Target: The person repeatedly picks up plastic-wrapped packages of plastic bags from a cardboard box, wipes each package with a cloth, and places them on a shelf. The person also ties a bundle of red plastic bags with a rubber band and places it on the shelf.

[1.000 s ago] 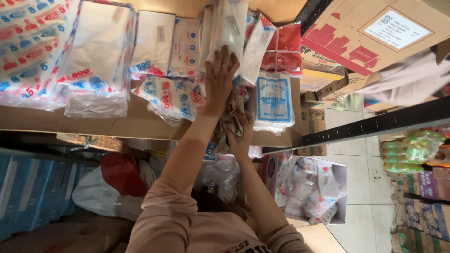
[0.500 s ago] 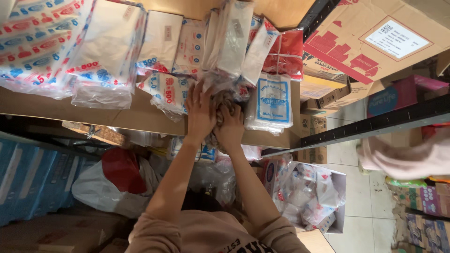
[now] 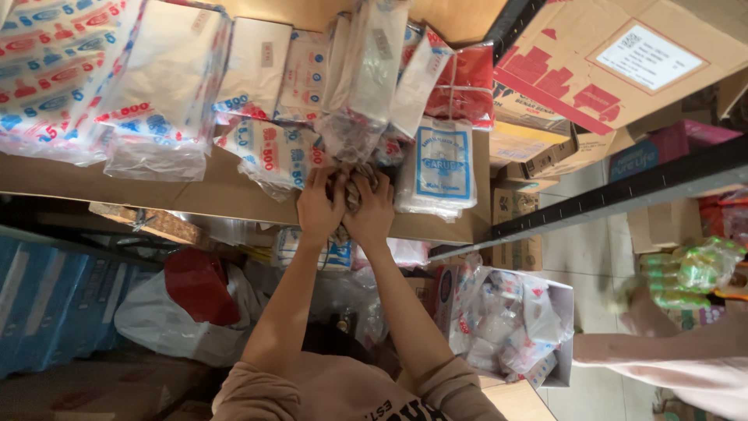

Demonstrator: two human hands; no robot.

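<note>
Nearest: the person's tan sleeves, both forearms reaching up to the brown wooden shelf (image 3: pixel 234 191). Left hand (image 3: pixel 319 206) and right hand (image 3: pixel 371 209) sit side by side at the shelf's front edge, fingers curled shut around the crumpled clear plastic bundle (image 3: pixel 354 183) held between them. Bundle rests on the shelf, just below the upright clear plastic bag pack (image 3: pixel 366 78). Beside the right hand: white flat packet with blue square print (image 3: pixel 442 168). Left of the hands: red-and-blue printed plastic bag packs (image 3: pixel 276 152). Further back: red plastic pack (image 3: pixel 463 82), large brown cardboard box with red print (image 3: pixel 615 62). Far right: another person's pink sleeve (image 3: pixel 670 355).
</note>
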